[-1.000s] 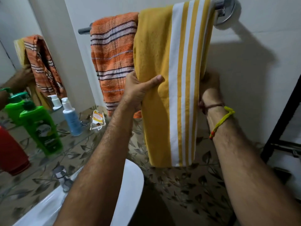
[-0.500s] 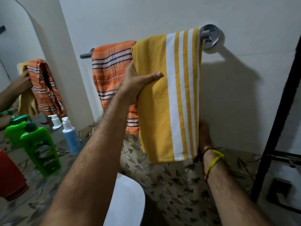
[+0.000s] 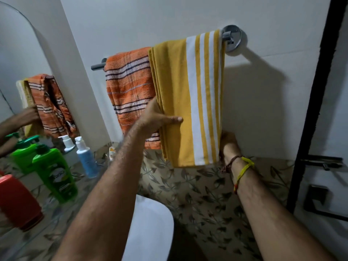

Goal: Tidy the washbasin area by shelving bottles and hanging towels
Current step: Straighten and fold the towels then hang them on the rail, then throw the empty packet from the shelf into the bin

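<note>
The left hand (image 3: pixel 156 117) pinches the left edge of the yellow towel (image 3: pixel 176 102), thumb laid across the front, fingers hidden behind the cloth. The right hand (image 3: pixel 228 142) is tucked behind the towel's right edge near the hem; its fingers are out of sight, so I cannot tell whether it grips or only presses.

A second ago both hands sat at about mid-height on the towel. Since then the right has slid down to the bottom corner, while the left has kept its pinch on the left edge. The towel now hangs flat and square over the rail (image 3: pixel 97 66), its top fold up against the right bracket (image 3: pixel 232 39). That reads as a final smoothing: the hanging itself looks done.

Just left of it, touching, the orange towel (image 3: pixel 128 91) is draped on the same rail. Further left, the green bottle (image 3: pixel 55 172), blue bottle (image 3: pixel 85 157) and red bottle (image 3: pixel 17 200) stand on the glass shelf (image 3: pixel 47 232) by the mirror (image 3: pixel 18 72). Below, the basin (image 3: pixel 150 228) shows its white rim.

With both towels up and bottles shelved, little appears left.
</note>
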